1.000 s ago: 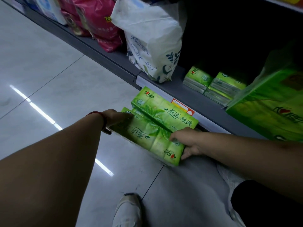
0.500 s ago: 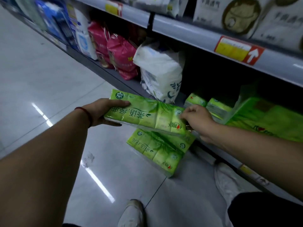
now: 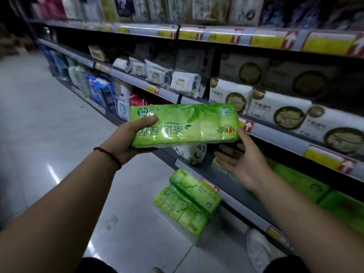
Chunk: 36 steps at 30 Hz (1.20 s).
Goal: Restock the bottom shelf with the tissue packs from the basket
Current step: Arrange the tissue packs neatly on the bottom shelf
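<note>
Left-hand fingers (image 3: 151, 120) clamp one end of the long green plastic-wrapped tissue pack (image 3: 185, 125) — held level, long axis along the aisle. The right hand (image 3: 239, 160), open-palmed, touches its other end, nearer the grey bottom shelf (image 3: 222, 182) below.

left fingers (image 3: 151, 148) hidden beneath tissue pack (image 3: 185, 125)

Shop aisle: stocked upper shelves and a pale glossy floor.

White packs with round gold emblems (image 3: 279, 113) fill the middle shelf at right, small white wipe packs (image 3: 184, 82) sit to their left, and blue packs (image 3: 102, 91) stand lower, farther down the aisle. Yellow price tags with red arrow labels (image 3: 269, 39) line the shelf edges. The floor (image 3: 49, 125) reflects a strip of light.
</note>
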{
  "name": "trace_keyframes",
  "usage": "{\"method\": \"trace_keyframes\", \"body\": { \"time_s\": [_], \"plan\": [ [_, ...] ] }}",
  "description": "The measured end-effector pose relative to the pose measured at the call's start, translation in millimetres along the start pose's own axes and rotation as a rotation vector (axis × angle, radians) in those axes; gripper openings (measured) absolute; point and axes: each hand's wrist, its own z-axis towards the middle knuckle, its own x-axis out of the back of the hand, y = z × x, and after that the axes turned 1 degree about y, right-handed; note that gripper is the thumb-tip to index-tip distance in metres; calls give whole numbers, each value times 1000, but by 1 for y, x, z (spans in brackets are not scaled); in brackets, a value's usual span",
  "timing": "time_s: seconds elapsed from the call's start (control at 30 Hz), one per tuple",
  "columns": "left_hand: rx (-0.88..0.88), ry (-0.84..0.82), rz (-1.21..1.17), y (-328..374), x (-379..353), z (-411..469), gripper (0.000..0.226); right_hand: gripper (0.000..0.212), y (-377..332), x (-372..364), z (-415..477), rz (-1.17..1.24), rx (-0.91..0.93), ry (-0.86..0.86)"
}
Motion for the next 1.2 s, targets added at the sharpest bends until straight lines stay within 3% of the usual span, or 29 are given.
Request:
{"method": "trace_keyframes", "body": {
  "time_s": [0.1,0.2,0.3,0.5,0.63,0.73,0.83,0.97,1.1,1.2],
  "plan": [
    [0,4,-48,-7,-17,-16,46,71,6,3,-17,50,19,-97],
    [17,1,-91,-27,-29,-23,46,55,15,3,-30,53,10,-157],
    [43,27,-190,-55,-32,-24,43,37,21,1,-33,69,35,-112],
    [69,-48,-399,-70,-29,-17,48,33,19,1,-25,70,64,-50],
    [144,-110,-235,-82,-19,-5,72,40,13,5,-17,103,68,-11],
    [213,-114,8,-86,-24,-6,54,27,6,12,-12,32,70,-20],
    [233,-213,178,-89,-34,-10,65,22,3,15,-9,-86,98,-72],
    [144,-268,203,-89,-49,-16,54,29,6,12,-10,-153,121,-110],
    [38,-164,141,-89,-57,-18,54,25,2,10,-15,-166,125,-107],
    [29,-110,13,-91,-65,-16,59,34,3,8,-27,-375,72,-227]
  ]
}}
